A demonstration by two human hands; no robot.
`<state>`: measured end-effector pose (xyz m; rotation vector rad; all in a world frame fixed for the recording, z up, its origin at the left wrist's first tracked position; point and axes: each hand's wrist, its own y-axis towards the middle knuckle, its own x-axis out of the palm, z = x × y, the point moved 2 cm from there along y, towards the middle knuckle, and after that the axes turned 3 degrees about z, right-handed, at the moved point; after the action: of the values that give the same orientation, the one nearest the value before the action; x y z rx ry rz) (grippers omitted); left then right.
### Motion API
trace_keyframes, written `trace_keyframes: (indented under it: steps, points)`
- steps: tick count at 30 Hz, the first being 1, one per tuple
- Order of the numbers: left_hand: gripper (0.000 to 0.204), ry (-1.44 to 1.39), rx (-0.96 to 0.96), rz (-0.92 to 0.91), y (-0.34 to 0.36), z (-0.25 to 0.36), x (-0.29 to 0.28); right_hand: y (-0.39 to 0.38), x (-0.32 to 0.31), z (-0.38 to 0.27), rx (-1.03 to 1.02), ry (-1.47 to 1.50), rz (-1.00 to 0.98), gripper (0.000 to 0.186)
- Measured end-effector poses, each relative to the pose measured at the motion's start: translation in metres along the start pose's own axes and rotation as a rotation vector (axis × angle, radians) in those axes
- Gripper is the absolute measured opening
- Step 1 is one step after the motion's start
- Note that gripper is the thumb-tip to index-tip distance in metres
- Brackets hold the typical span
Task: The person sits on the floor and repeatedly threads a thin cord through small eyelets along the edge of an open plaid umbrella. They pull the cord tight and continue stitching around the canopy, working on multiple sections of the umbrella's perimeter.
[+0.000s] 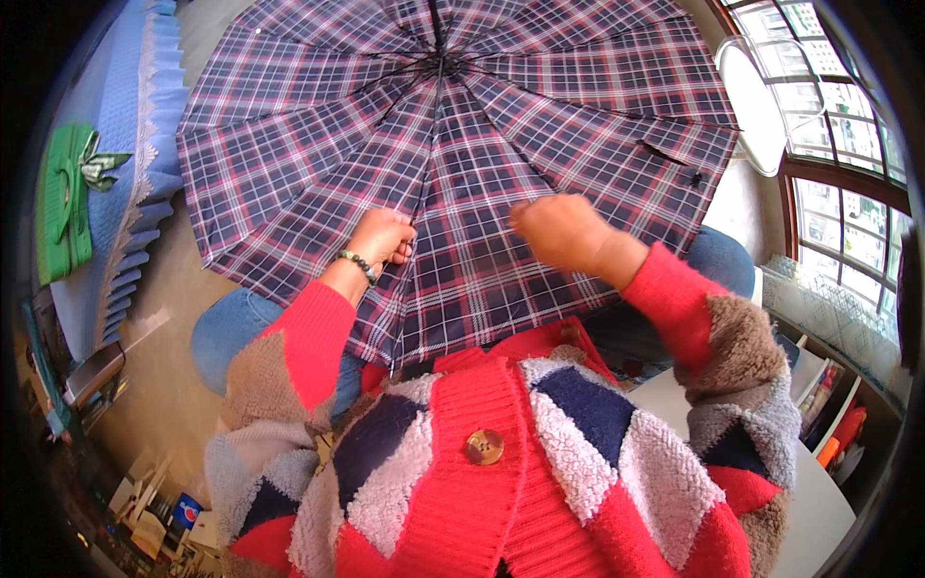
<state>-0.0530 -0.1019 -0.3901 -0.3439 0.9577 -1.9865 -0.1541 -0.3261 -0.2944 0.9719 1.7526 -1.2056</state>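
Note:
An open umbrella (501,144) in dark plaid with red and white lines lies spread over my lap, its inner side facing me. Thin ribs run out from its dark hub (441,65). My left hand (383,237), with a beaded bracelet on the wrist, is closed at one rib, the fingertips pinched against it. To the right, my right hand (568,233) is raised over the cloth with its fingers bent together. Whatever lies between those fingers is too small to make out. A dark flap or slit (665,151) shows in the right-hand panel.
A blue quilted bed cover (106,183) with a ruffled edge hangs at the left, a green bag (67,207) on it. At the right stand a round white-backed object (752,106), barred windows (843,222) and a shelf with items (833,414). Clutter (159,525) lies lower left.

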Motion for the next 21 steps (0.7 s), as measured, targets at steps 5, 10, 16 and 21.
trace_keyframes:
  steps: [5, 10, 16, 21]
  points:
    - [0.001, 0.042, -0.026, -0.012, 0.002, 0.000, 0.001, 0.000, -0.003, -0.046, -0.056, 0.129, -0.066, 0.017]
    - [0.006, -0.048, -0.042, -0.051, 0.002, -0.003, -0.003, 0.021, -0.001, -0.040, 0.030, 0.249, 0.095, 0.017]
    - [0.009, -0.051, -0.054, -0.035, 0.000, -0.001, -0.004, 0.032, 0.007, -0.011, -0.017, 0.474, 0.267, 0.009]
    - [0.008, -0.095, -0.101, -0.038, 0.001, 0.000, -0.005, 0.038, 0.024, -0.009, -0.001, 0.543, 0.251, 0.011]
